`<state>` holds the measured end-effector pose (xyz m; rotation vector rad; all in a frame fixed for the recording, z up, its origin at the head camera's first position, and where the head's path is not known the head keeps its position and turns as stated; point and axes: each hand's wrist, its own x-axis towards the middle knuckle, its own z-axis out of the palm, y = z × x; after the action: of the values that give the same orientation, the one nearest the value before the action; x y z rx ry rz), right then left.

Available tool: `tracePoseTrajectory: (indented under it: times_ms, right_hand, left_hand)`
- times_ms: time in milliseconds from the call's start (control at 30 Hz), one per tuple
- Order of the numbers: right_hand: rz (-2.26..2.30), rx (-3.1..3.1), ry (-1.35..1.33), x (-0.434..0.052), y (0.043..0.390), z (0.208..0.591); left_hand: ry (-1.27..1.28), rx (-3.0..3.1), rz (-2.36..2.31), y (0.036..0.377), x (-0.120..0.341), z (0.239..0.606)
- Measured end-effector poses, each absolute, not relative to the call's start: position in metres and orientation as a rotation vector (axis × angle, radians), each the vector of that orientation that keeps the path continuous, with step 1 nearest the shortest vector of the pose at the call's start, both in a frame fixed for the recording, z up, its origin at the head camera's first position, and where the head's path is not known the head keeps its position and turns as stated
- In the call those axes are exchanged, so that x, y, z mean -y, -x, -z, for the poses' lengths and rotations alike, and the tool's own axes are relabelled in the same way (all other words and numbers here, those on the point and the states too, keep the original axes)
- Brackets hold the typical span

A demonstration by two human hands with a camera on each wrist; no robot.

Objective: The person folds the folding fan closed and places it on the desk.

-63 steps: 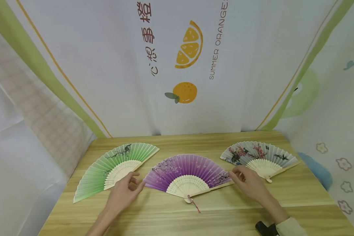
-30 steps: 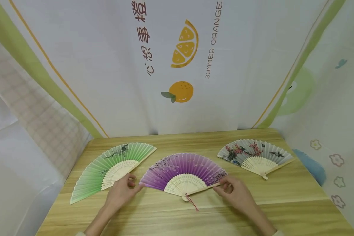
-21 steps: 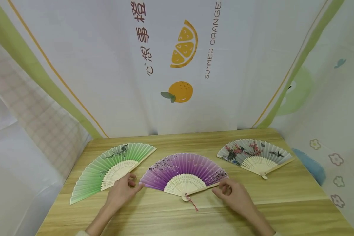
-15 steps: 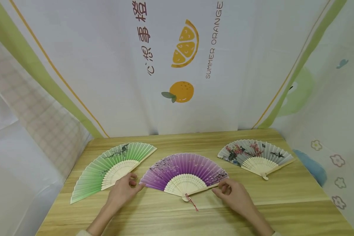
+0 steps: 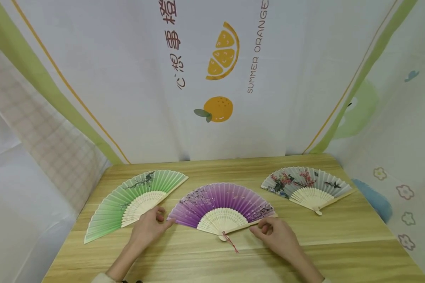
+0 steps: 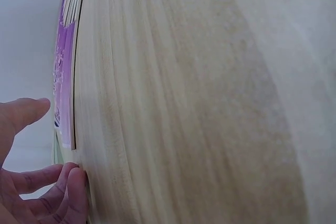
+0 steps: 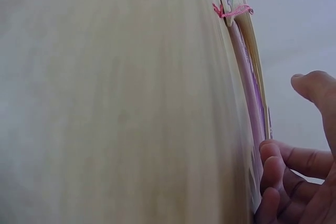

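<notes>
Now the right hand is half curled at 4 o'clock from the middle of the purple fan, if the back curtain is 12. Its thumb stands apart, so it grips nothing, though the fingertips seem to touch the outer stick. Since 0.5 seconds ago it has slid slightly along this stick, and the stick's end shows past the fingers. The fan itself did not shift; I judge that only the hand's place was adjusted. The left hand, near 9 o'clock, is relaxed, its fingers loosely bent, holding nothing. The purple fan lies spread on the table, its tassel towards 5 o'clock. Farther out, the green fan is past 9 o'clock, the grey fan between 2 and 3.

Whether the left thumb touches the purple corner, I cannot tell. The left fingers hide some green-fan edge; a dark shape below is cut off.
</notes>
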<state>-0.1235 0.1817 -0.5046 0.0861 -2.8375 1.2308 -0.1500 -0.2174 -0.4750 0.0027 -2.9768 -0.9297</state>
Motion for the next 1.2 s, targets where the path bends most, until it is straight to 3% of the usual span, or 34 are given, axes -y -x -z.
tracePoseTrajectory:
  times_ms: [1200]
  right_hand:
    - [-1.184,2.845,0.013,-0.164,0.120,0.502]
  left_hand:
    - [0.035,2.987,0.894,0.156,0.217,0.478]
